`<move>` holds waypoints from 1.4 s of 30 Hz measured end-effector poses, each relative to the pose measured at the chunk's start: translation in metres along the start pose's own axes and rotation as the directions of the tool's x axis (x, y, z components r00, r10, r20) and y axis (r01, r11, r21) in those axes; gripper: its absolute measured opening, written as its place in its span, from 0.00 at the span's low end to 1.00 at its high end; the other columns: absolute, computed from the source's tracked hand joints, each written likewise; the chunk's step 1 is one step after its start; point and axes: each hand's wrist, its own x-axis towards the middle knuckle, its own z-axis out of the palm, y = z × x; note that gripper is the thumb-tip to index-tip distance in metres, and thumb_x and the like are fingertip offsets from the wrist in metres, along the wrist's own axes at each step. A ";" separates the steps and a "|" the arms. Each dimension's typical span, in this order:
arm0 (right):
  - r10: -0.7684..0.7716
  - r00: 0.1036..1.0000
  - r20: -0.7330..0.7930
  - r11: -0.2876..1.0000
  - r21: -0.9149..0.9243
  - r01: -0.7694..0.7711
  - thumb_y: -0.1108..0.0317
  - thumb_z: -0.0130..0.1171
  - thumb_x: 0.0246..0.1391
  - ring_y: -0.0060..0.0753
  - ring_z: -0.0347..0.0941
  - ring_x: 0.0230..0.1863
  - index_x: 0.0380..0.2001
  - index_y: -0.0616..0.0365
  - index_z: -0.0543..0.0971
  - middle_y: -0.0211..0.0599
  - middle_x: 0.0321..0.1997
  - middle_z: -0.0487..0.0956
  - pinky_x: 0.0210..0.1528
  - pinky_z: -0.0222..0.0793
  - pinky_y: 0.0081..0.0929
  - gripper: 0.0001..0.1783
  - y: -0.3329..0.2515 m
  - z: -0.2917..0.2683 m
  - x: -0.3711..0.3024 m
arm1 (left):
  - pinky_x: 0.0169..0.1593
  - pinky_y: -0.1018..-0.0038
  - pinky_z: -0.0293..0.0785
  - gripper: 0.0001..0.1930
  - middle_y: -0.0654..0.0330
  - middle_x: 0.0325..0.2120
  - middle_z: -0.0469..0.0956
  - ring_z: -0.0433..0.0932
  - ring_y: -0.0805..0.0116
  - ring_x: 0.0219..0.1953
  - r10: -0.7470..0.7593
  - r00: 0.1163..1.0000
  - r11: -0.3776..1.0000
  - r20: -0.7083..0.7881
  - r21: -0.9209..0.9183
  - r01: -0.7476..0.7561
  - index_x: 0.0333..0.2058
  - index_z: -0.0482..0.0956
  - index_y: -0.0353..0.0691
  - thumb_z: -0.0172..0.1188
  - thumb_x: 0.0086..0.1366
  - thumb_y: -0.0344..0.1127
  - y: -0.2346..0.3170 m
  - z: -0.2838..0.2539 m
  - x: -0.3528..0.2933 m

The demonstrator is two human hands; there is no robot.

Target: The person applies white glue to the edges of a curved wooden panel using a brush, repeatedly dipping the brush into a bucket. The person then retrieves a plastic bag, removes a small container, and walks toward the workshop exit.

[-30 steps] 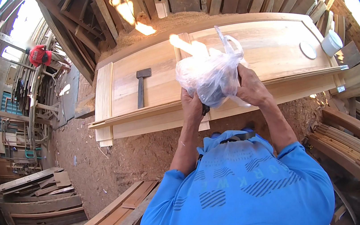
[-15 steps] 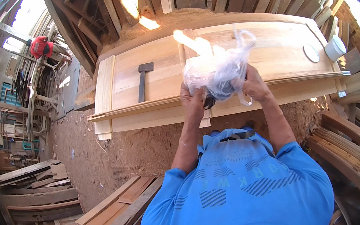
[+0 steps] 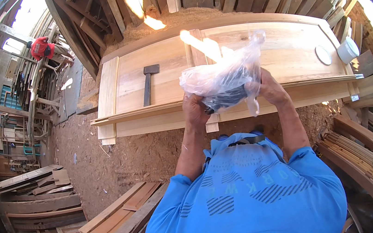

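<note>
Between my hands, over the front edge of a pale wooden door panel (image 3: pixel 160 54), is a crumpled clear plastic bag (image 3: pixel 223 77). A dark object (image 3: pixel 228 96) shows through its lower part; its kind is hard to make out. My left hand (image 3: pixel 195 108) is closed on the bag's left side, by a dark end of that object. My right hand (image 3: pixel 269 88) grips the bag's right side, where a handle loop hangs down. A hammer (image 3: pixel 149 84) with a dark head and handle lies on the panel, left of my hands.
A white tub (image 3: pixel 347 50) and a round white lid (image 3: pixel 323 55) are at the panel's right end. Planks lean along the back, and stacked boards (image 3: pixel 115 218) lie at lower left and right. A person in red (image 3: pixel 41 48) is bent over far left.
The bag has shifted slightly left and is spread wider, so more of the dark object shows through it. My right hand has moved a little to the right.
</note>
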 end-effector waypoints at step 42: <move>-0.054 0.995 0.083 0.684 -0.723 0.097 0.66 0.63 0.52 0.49 0.70 0.57 0.56 0.58 0.74 0.50 0.56 0.74 0.60 0.67 0.38 0.26 0.029 0.027 -0.012 | 0.47 0.68 0.78 0.16 0.58 0.45 0.78 0.79 0.66 0.45 -0.164 0.972 0.953 -0.170 0.225 0.200 0.51 0.73 0.35 0.56 0.69 0.36 -0.054 0.000 -0.029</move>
